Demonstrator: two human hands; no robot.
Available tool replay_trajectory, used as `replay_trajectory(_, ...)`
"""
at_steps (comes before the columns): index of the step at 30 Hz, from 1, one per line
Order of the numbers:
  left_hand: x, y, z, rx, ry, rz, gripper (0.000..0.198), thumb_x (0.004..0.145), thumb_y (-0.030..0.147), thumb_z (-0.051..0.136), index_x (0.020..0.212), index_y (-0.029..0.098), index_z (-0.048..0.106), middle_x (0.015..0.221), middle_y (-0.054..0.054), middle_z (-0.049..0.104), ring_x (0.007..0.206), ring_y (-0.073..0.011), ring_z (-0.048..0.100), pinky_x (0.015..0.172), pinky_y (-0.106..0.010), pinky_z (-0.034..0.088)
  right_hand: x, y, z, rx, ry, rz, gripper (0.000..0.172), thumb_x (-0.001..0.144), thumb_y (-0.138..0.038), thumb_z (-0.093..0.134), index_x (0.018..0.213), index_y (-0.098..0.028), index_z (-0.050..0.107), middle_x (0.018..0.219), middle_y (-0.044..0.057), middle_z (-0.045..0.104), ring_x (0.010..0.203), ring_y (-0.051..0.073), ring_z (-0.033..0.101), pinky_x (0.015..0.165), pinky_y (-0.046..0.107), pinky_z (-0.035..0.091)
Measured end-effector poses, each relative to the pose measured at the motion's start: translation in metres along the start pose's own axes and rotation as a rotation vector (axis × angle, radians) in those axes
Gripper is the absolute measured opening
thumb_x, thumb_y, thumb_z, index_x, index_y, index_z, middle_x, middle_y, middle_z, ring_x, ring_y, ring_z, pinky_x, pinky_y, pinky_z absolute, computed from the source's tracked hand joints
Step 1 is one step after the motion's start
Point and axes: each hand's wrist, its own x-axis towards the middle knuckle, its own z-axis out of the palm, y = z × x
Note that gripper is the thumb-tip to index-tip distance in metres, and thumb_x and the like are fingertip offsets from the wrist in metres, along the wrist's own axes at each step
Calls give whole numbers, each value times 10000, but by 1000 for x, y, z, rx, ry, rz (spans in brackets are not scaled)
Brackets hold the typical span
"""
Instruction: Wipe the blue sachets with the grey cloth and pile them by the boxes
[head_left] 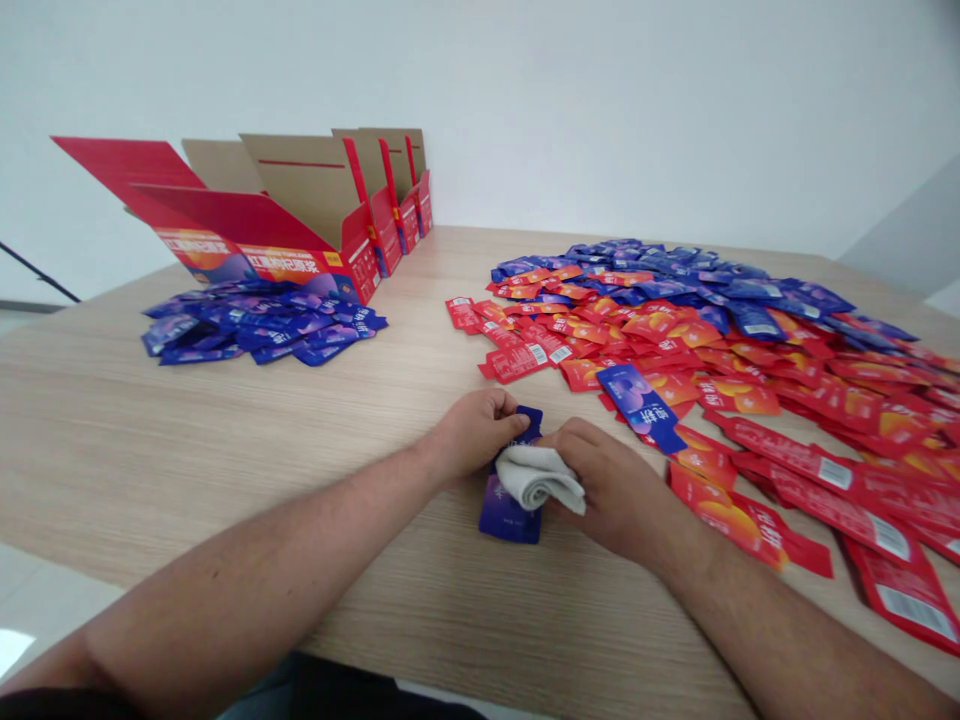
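Observation:
A blue-purple pouch (510, 520) is in front of me near the table's front edge, its narrow end pointing away. My left hand (480, 430) pinches that narrow upper end between thumb and fingers. In my right hand (600, 475) is a folded, rolled white cloth (536, 475), which lies over the middle of the pouch and hides part of its print. Just beyond my right hand another blue pouch (641, 405) rests on top of red-orange pouches (675, 345).
A large heap of blue pouches (697, 270) lies behind the red ones on the right. On the left, a smaller pile of blue pouches (262, 320) sits before a row of open red cardboard boxes (300, 250). Everything stands on a wood-grain table (405, 370) against a white wall.

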Motion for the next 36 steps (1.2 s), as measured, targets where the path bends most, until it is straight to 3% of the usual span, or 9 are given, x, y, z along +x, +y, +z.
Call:
replay_trajectory(3,-1,2,0,38,-23,21,208,796,377,669,804,175,622,704,15,615,636,-122,513,581,-256,400,0,-1,1,12,-73,-72,282,841,-124,662,1109,-203,694,1051,85,676,983,247,644,848,390,549)
replay_trajectory(8,-2,6,0,-5,14,-20,189,809,363,646,798,180,599,692,23,593,618,-118,497,559,-250,379,0,1,0,-1,44,25,230,862,-164,669,1088,-202,694,996,84,672,935,246,649,824,397,551)
replay_trajectory(13,-2,5,0,62,-13,14,187,802,357,668,815,172,643,725,4,643,659,-128,535,590,-254,400,0,-1,0,-5,-74,-47,273,835,-119,667,1090,-210,689,1040,80,672,977,245,643,843,386,549)
replay_trajectory(18,-3,5,1,-25,24,-17,175,819,351,651,815,179,621,690,22,605,620,-120,515,559,-248,381,0,-1,-1,4,30,25,259,854,-156,666,1108,-199,696,1021,91,670,954,255,653,835,409,555)
replay_trajectory(22,-4,7,1,62,-8,4,165,808,333,670,800,169,653,717,9,640,647,-122,530,588,-252,398,-1,-4,0,18,-86,-73,278,838,-115,653,1095,-210,703,1043,81,686,980,246,651,849,387,552)
replay_trajectory(27,-2,5,1,-17,28,-7,169,818,346,655,805,182,614,682,24,604,608,-120,511,554,-251,381,-1,-2,0,-28,55,52,243,871,-172,662,1110,-201,693,1016,86,671,943,242,653,821,385,545)
replay_trajectory(32,-5,8,0,21,11,10,160,802,327,687,785,174,641,690,17,622,618,-116,520,573,-246,406,-1,-5,0,-22,-74,-85,253,855,-162,678,1102,-215,683,1052,76,693,988,236,651,854,362,543)
replay_trajectory(36,-3,7,1,-173,14,-22,169,808,328,701,779,177,630,654,24,609,572,-109,523,537,-234,400,3,2,-5,-72,67,34,180,856,-213,693,1034,-202,679,993,78,690,951,237,656,822,356,534)
